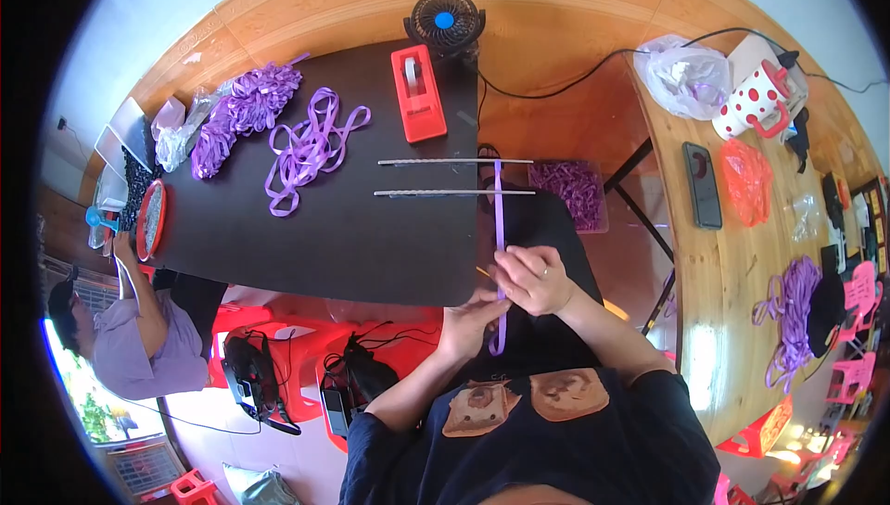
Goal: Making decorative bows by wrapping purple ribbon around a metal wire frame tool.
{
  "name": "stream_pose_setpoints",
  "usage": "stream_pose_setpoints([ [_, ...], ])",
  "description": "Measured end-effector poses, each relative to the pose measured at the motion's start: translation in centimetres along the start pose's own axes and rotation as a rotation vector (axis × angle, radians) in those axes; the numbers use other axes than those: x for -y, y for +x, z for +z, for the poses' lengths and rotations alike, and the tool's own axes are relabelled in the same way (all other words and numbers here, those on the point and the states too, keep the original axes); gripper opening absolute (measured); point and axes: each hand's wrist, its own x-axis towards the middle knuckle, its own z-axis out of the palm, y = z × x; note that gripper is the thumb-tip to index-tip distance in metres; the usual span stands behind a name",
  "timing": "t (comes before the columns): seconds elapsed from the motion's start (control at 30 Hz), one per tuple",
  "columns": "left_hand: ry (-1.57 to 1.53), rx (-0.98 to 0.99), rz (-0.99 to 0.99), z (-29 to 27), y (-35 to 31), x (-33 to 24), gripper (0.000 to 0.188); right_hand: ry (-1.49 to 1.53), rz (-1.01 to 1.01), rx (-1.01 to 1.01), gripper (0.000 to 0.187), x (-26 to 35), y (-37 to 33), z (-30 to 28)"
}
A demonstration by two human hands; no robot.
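Note:
A narrow purple ribbon [500, 213] runs from two thin metal rods down to my hands. The rods, a far one [436, 163] and a near one [431, 193], lie roughly parallel and jut past the dark table's right edge; the ribbon's upper end is at the far rod. My right hand [538, 282], with a ring on one finger, is closed in a pinch on the ribbon. Just below and to the left, my left hand [471, 324] pinches it too, its fingertips partly hidden. A loose ribbon tail [499, 338] hangs beneath them over my lap.
On the dark table [371, 255] are loose purple ribbon [313, 148], a bundled heap [246, 115], a red tape dispenser [418, 95] and a fan [445, 23]. A box of purple pieces [567, 194] stands below. A wooden table [705, 273] flanks my right; another person [153, 338] sits left.

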Motion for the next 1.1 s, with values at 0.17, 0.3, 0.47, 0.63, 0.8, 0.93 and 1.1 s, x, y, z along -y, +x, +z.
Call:
stream_pose_setpoints([
  [0.17,-0.1,0.005,-0.033,0.0,-0.5,-0.3,0.004,-0.027,-0.048,-0.008,0.027,0.8,0.7,-0.9],
  [0.3,-0.307,0.159,-0.099,-0.9,-0.5,-0.6,0.007,-0.049,-0.044,-0.033,0.028,0.9,2.3,-2.0],
  [0.47,-0.542,0.211,-0.265,-2.4,1.9,2.8,0.031,0.018,0.021,-0.108,0.029,-1.1,7.4,-4.2],
  [0.63,-0.222,0.148,-0.28,-3.0,5.1,5.6,0.032,0.207,0.203,-0.156,0.025,-8.1,12.6,-3.1],
  [0.8,-0.105,0.112,-0.171,0.8,7.5,5.2,0.04,0.886,0.734,-0.067,0.006,-14.9,13.0,2.1],
  [0.93,-0.013,0.052,-0.008,3.2,9.6,4.0,0.043,1.094,0.825,-0.042,0.007,-17.2,11.3,6.1],
  [1.1,0.163,-0.097,0.421,4.8,13.0,2.0,0.036,1.232,1.034,0.022,0.007,-18.2,8.0,10.1],
])
